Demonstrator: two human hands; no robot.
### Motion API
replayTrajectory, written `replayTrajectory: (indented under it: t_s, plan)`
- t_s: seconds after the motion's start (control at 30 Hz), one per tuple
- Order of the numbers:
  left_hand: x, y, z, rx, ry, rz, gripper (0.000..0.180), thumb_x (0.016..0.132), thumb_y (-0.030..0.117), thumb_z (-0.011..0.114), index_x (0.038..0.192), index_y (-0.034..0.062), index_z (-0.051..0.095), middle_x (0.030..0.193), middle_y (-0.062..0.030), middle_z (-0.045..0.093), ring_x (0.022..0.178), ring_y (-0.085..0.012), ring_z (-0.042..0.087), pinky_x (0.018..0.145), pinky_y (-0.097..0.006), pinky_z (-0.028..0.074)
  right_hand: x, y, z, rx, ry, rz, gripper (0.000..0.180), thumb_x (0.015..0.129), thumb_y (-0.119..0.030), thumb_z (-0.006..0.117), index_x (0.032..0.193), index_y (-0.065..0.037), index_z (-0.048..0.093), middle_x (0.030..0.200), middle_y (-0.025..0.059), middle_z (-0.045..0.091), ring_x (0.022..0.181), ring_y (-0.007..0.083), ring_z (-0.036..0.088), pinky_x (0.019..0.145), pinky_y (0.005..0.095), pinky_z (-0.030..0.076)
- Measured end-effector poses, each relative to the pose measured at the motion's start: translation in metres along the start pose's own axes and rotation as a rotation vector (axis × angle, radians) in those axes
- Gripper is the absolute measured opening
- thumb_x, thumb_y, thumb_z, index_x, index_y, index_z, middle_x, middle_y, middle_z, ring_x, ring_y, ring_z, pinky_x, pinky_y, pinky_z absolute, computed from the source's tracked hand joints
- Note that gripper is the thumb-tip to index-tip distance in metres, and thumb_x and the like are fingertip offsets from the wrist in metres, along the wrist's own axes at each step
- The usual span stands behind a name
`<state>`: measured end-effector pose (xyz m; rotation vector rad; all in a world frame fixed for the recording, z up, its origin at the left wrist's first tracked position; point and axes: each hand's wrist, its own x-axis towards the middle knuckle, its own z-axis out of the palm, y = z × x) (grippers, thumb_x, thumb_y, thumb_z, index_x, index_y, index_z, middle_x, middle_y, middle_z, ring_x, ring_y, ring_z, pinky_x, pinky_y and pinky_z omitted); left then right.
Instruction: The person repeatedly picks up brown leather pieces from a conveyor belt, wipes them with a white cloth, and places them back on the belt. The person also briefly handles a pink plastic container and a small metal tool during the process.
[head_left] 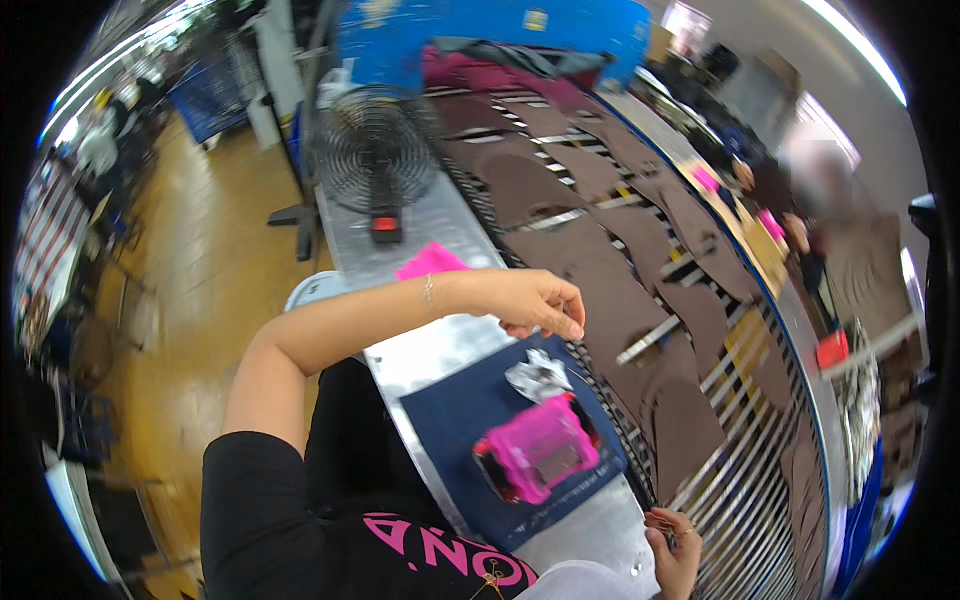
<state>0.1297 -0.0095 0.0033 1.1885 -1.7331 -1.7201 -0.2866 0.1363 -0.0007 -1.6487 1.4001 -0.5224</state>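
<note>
My left hand reaches across the metal ledge, its fingers curled downward and closed at the belt's edge; anything inside them is hidden. Just below it, crumpled silver foil lies on a dark blue folder-like sheet. A dark device wrapped in bright pink material rests on the same sheet, nearer my body. My right hand is low at the right, beside the belt's near edge. Its fingers are bent together, and what they hold, if anything, cannot be made out. Brown cut pieces cover much of the slatted belt next to both hands.
A black fan stands on the ledge, with a pink cloth nearby. A blue panel rises at the belt's far end. Across the belt, a blurred person's hand is near pink items. A yellowish floor runs along the left.
</note>
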Motion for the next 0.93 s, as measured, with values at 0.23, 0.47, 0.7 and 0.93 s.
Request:
replayTrajectory:
  t_s: [0.23, 0.47, 0.7, 0.93]
  plan:
    - [-0.183, -0.081, -0.06, -0.017, 0.125, -0.098, 0.047, 0.09, 0.038, 0.062, 0.119, 0.0014, 0.053, 0.073, -0.0025, 0.052, 0.045, -0.0064, 0.047, 0.041, -0.023, 0.035, 0.042, -0.136, 0.069, -0.153, -0.246, -0.182, 0.028, 0.085, -0.004, 0.061, 0.112, 0.003, 0.061, 0.097, 0.0104, 0.065, 0.092, 0.0182, 0.061, 0.082, 0.0281, 0.046]
    - [-0.29, -0.176, -0.134, -0.208, 0.265, -0.169, 0.045, 0.092, 0.037, 0.061, 0.117, 0.0008, 0.055, 0.083, -0.0037, 0.058, 0.049, -0.0075, 0.049, 0.044, -0.021, 0.037, 0.111, -0.206, 0.236, -0.003, -0.759, 0.019, 0.038, 0.089, -0.013, 0.064, 0.124, -0.001, 0.056, 0.105, 0.011, 0.065, 0.094, 0.0168, 0.06, 0.084, 0.027, 0.046]
    - [-0.381, -0.24, -0.186, -0.271, 0.335, -0.246, 0.043, 0.091, 0.037, 0.06, 0.12, 0.0065, 0.053, 0.079, -0.003, 0.056, 0.053, -0.0089, 0.052, 0.047, -0.024, 0.041, 0.19, -0.196, 0.438, -0.89, -0.55, -0.434, 0.065, 0.079, -0.029, 0.071, 0.135, -0.008, 0.044, 0.141, 0.0235, 0.038, 0.125, 0.0431, 0.041, 0.1, 0.0479, 0.039]
    - [-0.535, -0.281, -0.18, -0.457, 0.986, -0.442, 0.047, 0.09, 0.042, 0.06, 0.121, 0.0068, 0.054, 0.088, -0.0087, 0.064, 0.055, -0.0126, 0.054, 0.049, -0.028, 0.045, 0.28, -0.204, 0.523, -0.979, -0.695, -0.295, 0.092, 0.075, -0.045, 0.073, 0.147, -0.016, 0.024, 0.151, 0.0227, 0.021, 0.137, 0.0434, 0.025, 0.112, 0.0488, 0.024]
